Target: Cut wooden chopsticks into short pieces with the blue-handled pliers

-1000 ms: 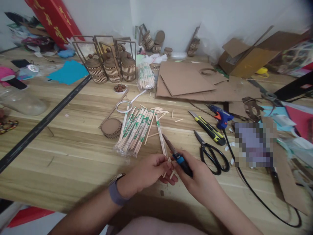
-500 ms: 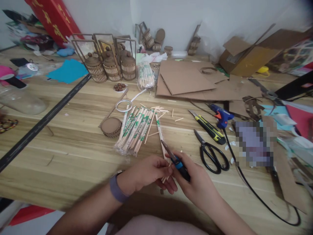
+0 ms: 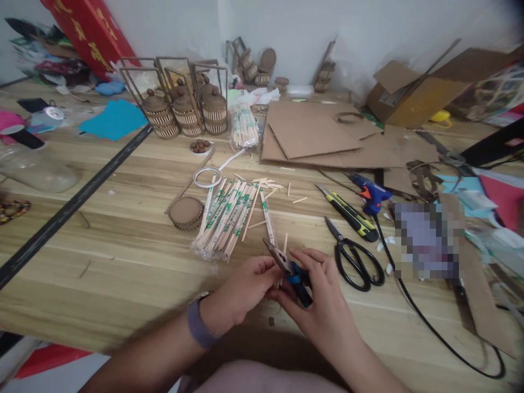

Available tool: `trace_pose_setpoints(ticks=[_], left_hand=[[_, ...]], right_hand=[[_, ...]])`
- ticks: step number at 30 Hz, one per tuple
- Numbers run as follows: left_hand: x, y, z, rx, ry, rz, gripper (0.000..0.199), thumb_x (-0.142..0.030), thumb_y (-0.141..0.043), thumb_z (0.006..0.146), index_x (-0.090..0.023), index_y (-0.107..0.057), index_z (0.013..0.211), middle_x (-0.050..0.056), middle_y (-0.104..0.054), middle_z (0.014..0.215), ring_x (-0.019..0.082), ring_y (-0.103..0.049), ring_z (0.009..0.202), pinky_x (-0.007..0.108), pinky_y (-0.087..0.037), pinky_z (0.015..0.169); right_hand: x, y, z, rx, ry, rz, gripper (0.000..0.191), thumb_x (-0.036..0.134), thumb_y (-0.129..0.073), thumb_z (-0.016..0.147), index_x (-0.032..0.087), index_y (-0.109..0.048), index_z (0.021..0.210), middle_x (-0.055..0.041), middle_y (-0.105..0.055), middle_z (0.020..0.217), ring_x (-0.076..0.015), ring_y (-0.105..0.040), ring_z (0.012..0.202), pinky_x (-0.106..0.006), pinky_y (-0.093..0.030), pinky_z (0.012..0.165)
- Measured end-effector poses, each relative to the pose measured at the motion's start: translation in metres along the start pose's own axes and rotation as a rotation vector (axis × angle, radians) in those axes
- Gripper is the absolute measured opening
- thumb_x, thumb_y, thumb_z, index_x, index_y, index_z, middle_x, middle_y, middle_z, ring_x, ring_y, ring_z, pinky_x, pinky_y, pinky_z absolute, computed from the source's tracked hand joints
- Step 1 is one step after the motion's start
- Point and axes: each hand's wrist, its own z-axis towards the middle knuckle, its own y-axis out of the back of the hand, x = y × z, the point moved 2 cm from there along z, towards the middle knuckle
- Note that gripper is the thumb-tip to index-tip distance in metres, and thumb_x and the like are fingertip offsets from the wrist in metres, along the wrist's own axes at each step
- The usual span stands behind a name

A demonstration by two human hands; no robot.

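Pinching thin wooden sticks (image 3: pixel 279 283) in our left hand (image 3: pixel 245 289), we could spill them if those fingers relax, as the pieces sit between both hands, over the worktop (image 3: pixel 143 284). Our right hand (image 3: pixel 327 289) grips the pliers (image 3: pixel 301 289), tips pointing up and leftward; their nearness to our left fingertips risks a nick. Both forearms slant inward, bringing our hands close together.
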Motion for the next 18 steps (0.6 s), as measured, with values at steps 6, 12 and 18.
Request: trace_pose_setpoints(ticks=[6, 12, 18], left_hand=[[-0.006, -0.009, -0.004, 0.006, -0.093, 0.013, 0.046, -0.057, -0.066, 0.079, -0.013, -0.069, 0.088, 0.005, -0.068, 0.081, 0.021, -0.062, 0.083, 0.032, -0.047, 0.079], [-0.006, -0.003, -0.007, 0.018, -0.1, 0.043, 0.049, -0.062, -0.063, 0.08, -0.013, -0.065, 0.088, 0.007, -0.07, 0.083, 0.021, -0.066, 0.079, 0.032, -0.049, 0.075], [-0.01, 0.0, -0.011, 0.01, -0.024, 0.061, 0.051, -0.065, -0.064, 0.078, -0.015, -0.059, 0.089, 0.008, -0.072, 0.078, 0.018, -0.069, 0.072, 0.03, -0.05, 0.071]], right_hand=[[-0.003, -0.002, 0.0, -0.017, 0.01, 0.008, 0.053, 0.025, -0.063, 0.085, 0.024, -0.04, 0.133, -0.0124, -0.049, 0.116, -0.0306, -0.057, 0.112, -0.05, -0.053, 0.093], [-0.003, 0.016, 0.002, 0.085, -0.109, 0.204, 0.054, 0.041, -0.07, 0.08, 0.023, -0.05, 0.127, -0.011, -0.061, 0.11, -0.0298, -0.062, 0.103, -0.044, -0.055, 0.087], [-0.012, 0.066, -0.009, 0.41, -0.48, 0.407, 0.038, 0.057, -0.058, 0.084, 0.024, -0.068, 0.102, -0.0051, -0.07, 0.085, -0.0241, -0.066, 0.08, -0.035, -0.056, 0.073]])
